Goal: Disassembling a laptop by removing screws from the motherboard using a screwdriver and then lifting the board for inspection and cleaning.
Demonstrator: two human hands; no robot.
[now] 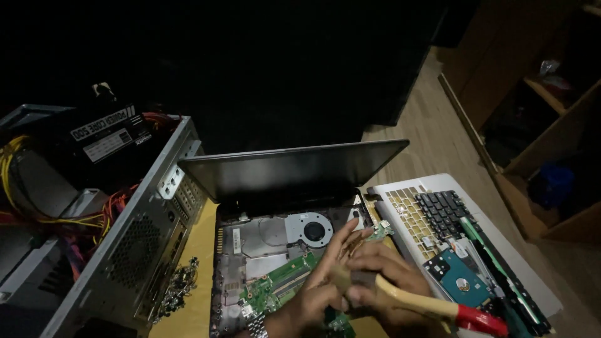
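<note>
I see my two hands working over an opened laptop base [263, 250] that lies at the middle of the yellow worktop [188, 294], its dark screen [291, 166] tilted up at 12 o'clock. My right hand [382, 275] is closed around a brush with a pale wooden handle [413, 302] and a red end [481, 320]; the handle runs out toward 4 o'clock. My left hand [319, 285] lies with fingers stretched flat, pressed against the brush head [341, 275] and the right hand, just above the green circuit board [278, 288] inside the base. Whether it grips anything I cannot tell. A round cooling fan [314, 230] sits in the base at 11 o'clock from the hands.

At 3 o'clock rests a second, light-coloured laptop keyboard deck [407, 213], with some black keys [441, 213] left on it, and a blue-labelled hard drive [462, 283] lying on top. At 9 o'clock stands an open grey desktop case [134, 250] with bundled coloured wires [94, 219] inside, and a small heap of screws [178, 285] lies beside it.
</note>
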